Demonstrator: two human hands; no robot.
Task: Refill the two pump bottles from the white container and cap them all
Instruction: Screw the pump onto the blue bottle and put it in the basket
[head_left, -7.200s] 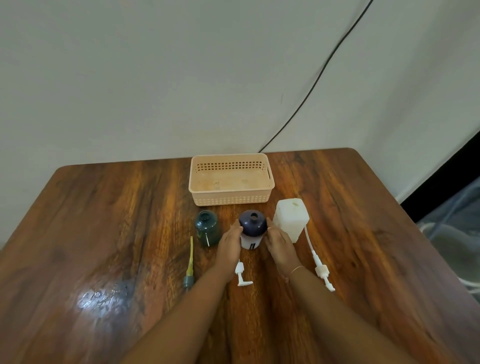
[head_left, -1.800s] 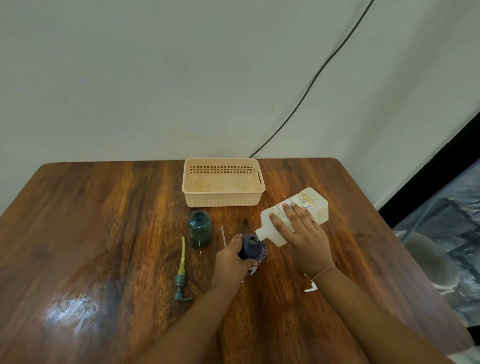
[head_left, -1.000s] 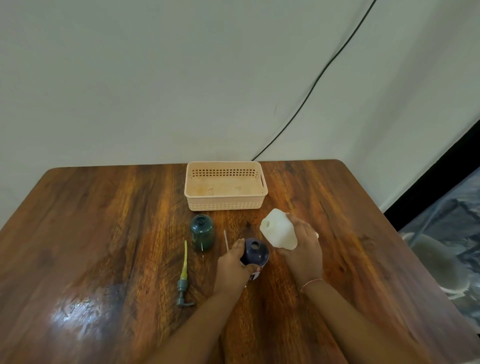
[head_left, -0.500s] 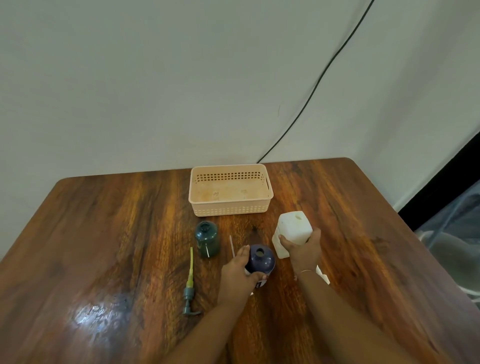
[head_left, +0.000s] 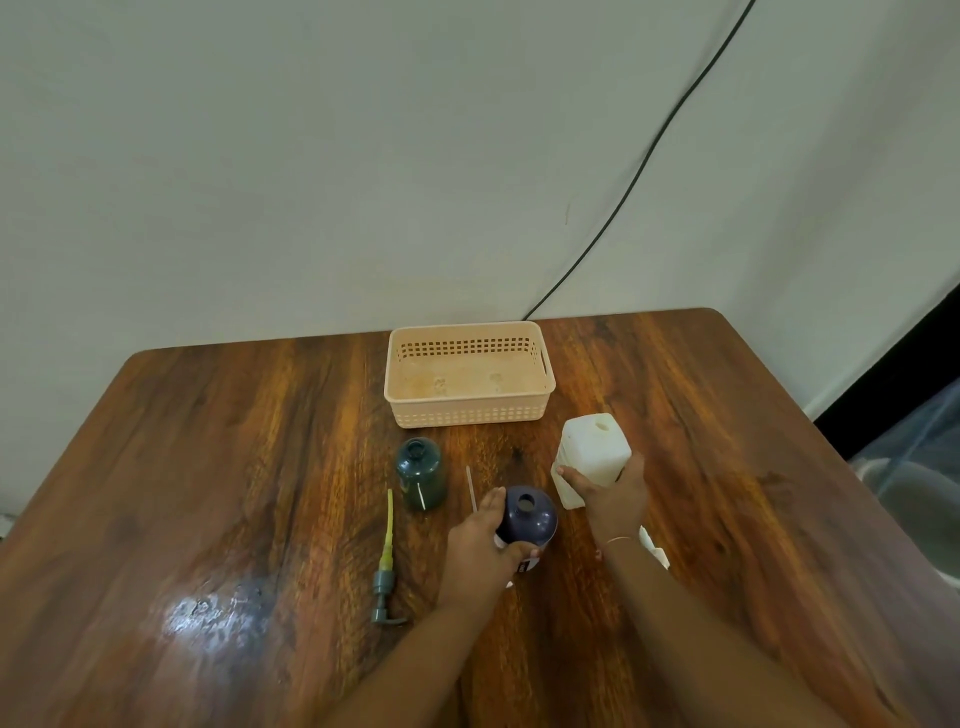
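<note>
The square white container (head_left: 589, 457) is standing upright again, no longer tipped over the bottle, its mouth open, right hand (head_left: 613, 491) fingers wrapping its lower side. Left hand (head_left: 483, 540) is gripping the round navy bottle (head_left: 525, 518), uncapped. The glossy green bottle (head_left: 420, 473) is waiting open beside its grey-yellow pump (head_left: 385, 566). The perforated peach basket (head_left: 467, 415) is sitting empty on the wooden table (head_left: 234, 467).
</note>
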